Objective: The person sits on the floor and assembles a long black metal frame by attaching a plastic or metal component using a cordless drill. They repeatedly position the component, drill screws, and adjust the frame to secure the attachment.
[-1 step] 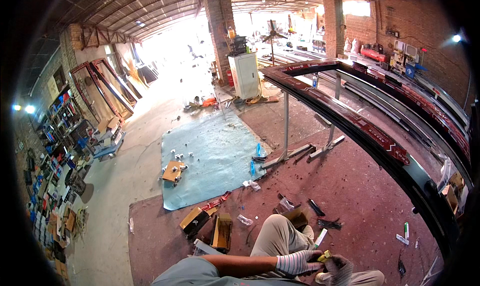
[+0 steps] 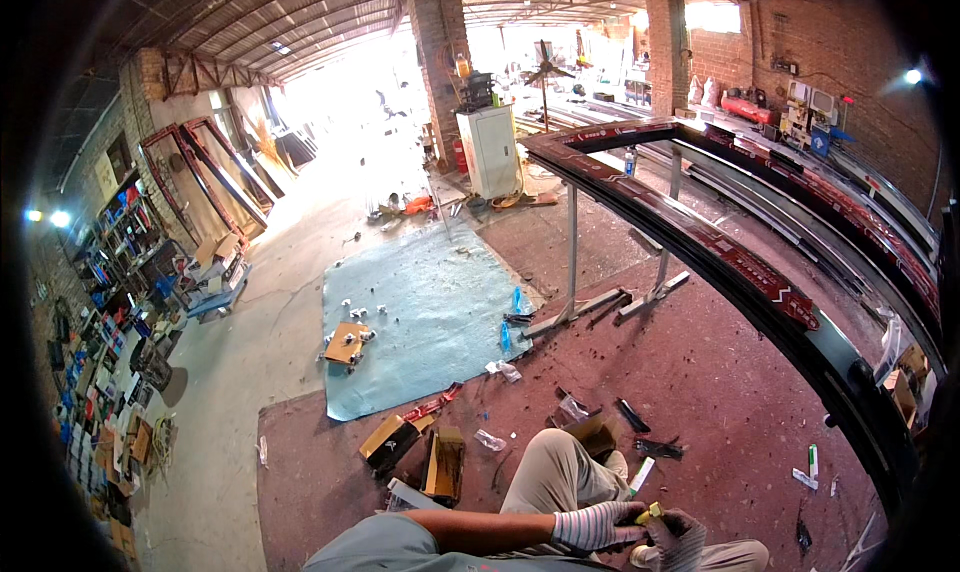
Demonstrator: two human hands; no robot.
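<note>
My left hand [image 2: 597, 527], in a pale striped glove, reaches across my lap with its fingers closed. Against it is my right hand [image 2: 682, 542], in a greyish glove and curled inward. A small yellow object [image 2: 652, 511] pokes out between the two hands, gripped by the fingers; its kind is too small to make out. Part of it is hidden by the gloves. Just beyond the hands, a white and green strip [image 2: 642, 473] lies by my shoe. My bent knee [image 2: 550, 462] rises to the left of it.
Opened cardboard boxes [image 2: 443, 464] and plastic scraps lie on the red floor covering. A long black and maroon frame [image 2: 700, 234] rests on metal stands [image 2: 571, 262] at right. Ahead is a pale blue mat [image 2: 430, 312] with small fittings; shelves of parts [image 2: 120, 262] line the left.
</note>
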